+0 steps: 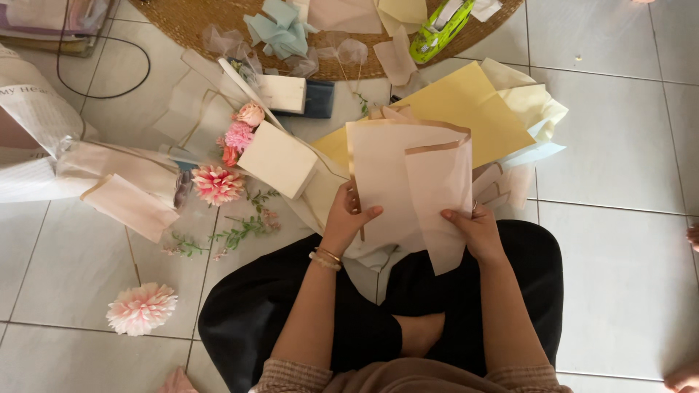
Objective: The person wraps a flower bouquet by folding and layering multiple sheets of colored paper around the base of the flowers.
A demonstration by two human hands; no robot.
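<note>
I sit cross-legged on a tiled floor and hold up pale pink wrapping paper [408, 175] with a brown-gold edge in front of me. My left hand [349, 218] grips the left sheet at its lower edge, thumb on top. My right hand [473, 229] pinches a narrower folded sheet [440, 196] that overlaps the first on the right. Under the paper lie yellow sheets [473, 109] and cream sheets [535, 105].
Pink flowers [217, 183] and green sprigs [240, 233] lie to my left, with one loose pink flower [142, 308] nearer me. A cream box [279, 159], a woven mat [189, 18] with paper scraps, a green tape dispenser [437, 33], a black cable [109, 91].
</note>
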